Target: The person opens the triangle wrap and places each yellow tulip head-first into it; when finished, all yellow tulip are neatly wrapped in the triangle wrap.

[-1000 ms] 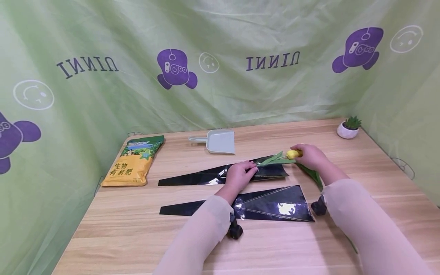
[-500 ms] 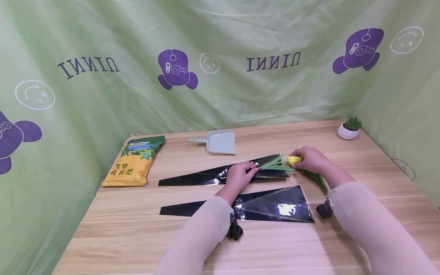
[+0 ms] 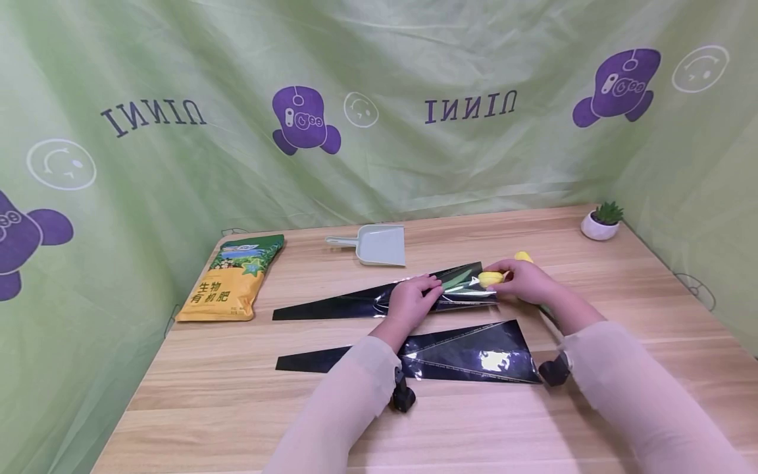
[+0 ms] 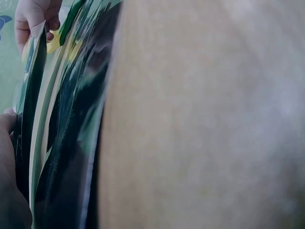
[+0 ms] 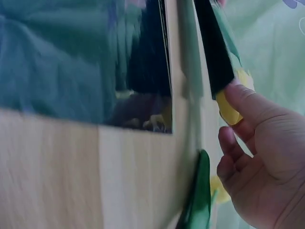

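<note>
My left hand (image 3: 414, 304) rests on a glossy black flower sleeve (image 3: 337, 306), fingers toward its wide end. The sleeve has a see-through front. A yellow tulip (image 3: 489, 279) lies along that wide end, its green leaf (image 3: 457, 279) showing through the film. My right hand (image 3: 524, 283) is at the tulip's head; in the right wrist view its thumb and fingers pinch the sleeve's edge (image 5: 221, 71) beside the yellow petals. Beneath the right hand lies another yellow tulip (image 3: 524, 257), its stem partly hidden by the arm.
A second black sleeve (image 3: 474, 352) lies flat nearer me, under the left forearm. A yellow and green bag (image 3: 227, 280) is at the left, a pale dustpan (image 3: 380, 245) at the back. A small potted succulent (image 3: 601, 222) stands at the far right. Green fabric (image 3: 379, 178) encloses the wooden table (image 3: 207, 395).
My right hand has moved left and slightly down with the tulip's head toward the sleeve. The leaves, earlier on top of the sleeve, now show under its film. The left hand stays put.
</note>
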### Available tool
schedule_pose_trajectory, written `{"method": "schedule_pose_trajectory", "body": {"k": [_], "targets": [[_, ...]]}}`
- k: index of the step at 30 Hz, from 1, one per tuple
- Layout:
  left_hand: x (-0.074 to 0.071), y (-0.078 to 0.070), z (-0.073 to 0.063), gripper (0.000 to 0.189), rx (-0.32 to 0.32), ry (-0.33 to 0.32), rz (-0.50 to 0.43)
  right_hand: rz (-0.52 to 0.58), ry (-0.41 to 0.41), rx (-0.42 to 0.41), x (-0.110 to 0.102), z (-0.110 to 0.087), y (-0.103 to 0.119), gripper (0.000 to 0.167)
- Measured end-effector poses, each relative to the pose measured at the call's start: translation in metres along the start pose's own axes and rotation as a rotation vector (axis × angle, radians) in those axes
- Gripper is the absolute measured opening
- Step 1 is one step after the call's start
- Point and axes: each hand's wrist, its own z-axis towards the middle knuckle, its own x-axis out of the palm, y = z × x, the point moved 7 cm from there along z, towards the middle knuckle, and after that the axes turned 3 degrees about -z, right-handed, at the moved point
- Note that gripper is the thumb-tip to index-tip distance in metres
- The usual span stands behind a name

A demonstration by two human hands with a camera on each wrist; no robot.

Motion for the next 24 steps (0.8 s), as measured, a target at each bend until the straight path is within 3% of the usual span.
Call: {"method": "schedule_pose_trajectory", "body": {"k": [15,20,24], "targets": [[-0.002,0.000,-0.001,0.023,-0.003,0.012,0.006,0.207,0.081,0.095,0.019,0.005,-0.001,0.047],[-0.003,0.000,-0.002,0.023,-0.002,0.010,-0.002,0.226,0.076,0.087,0.022,0.007,-0.003,0.046],[-0.003,0.000,-0.002,0.023,-0.004,0.010,-0.009,0.171,0.057,0.066,0.024,0.010,-0.001,0.046]]}}
